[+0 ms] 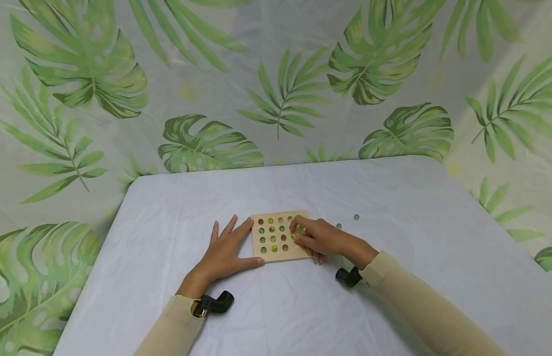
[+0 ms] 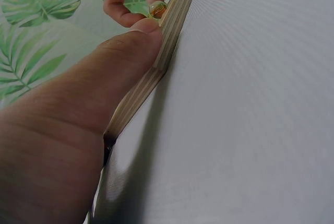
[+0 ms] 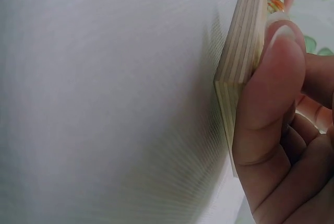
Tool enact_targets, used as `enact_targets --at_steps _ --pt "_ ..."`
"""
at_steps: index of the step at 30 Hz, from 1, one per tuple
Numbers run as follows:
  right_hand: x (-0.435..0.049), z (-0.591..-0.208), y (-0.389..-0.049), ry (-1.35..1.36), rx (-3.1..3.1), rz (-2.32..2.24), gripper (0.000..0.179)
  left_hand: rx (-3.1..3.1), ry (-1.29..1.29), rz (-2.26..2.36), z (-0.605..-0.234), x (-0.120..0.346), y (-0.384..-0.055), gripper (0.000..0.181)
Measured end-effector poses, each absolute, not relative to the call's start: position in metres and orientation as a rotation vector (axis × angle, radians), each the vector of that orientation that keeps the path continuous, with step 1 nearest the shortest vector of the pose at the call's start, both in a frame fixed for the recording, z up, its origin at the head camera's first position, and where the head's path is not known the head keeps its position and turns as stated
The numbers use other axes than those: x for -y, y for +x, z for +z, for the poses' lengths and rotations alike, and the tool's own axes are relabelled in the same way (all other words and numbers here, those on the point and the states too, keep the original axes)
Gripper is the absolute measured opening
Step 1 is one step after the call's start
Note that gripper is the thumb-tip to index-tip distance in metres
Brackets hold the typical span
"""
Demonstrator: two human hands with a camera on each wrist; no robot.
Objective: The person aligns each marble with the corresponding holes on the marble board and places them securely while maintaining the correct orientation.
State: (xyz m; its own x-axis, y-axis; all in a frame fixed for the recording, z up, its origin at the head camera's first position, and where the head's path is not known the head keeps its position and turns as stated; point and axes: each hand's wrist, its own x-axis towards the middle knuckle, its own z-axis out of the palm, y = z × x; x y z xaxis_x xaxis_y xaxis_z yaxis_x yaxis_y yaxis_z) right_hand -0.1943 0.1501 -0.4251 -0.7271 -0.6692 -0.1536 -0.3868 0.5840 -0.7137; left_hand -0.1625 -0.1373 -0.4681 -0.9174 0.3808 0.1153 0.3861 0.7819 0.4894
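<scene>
A pale wooden board (image 1: 280,254) with rows of round hollows lies on the table, most hollows holding glass marbles in green, yellow and brownish tones. At its left side my left hand (image 1: 224,252) is spread, with fingertips at the left edge and the thumb (image 2: 130,51) against the near corner. Over the board's right part, my right hand (image 1: 318,237) pinches a yellow-green marble (image 1: 294,236) between thumb and index finger, at a hollow. The right wrist view shows the right thumb (image 3: 276,78) along the board's edge, beside an orange-streaked marble (image 3: 275,6). The right palm hides several hollows.
Two loose green marbles lie right of the board, one marble (image 1: 356,217) farther out and another marble (image 1: 339,226) just beyond my right hand. A white cloth covers the table (image 1: 191,198). Behind it hangs a leaf-printed curtain (image 1: 294,148).
</scene>
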Motion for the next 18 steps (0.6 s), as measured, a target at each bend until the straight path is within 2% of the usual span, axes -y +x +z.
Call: enact_targets --at_steps 18 --pt "-0.1559 -0.4190 -0.1952 -0.832 -2.355 -0.978 0.017 2.937 -0.655 -0.819 -0.4641 0.1377 -0.1598 0.106"
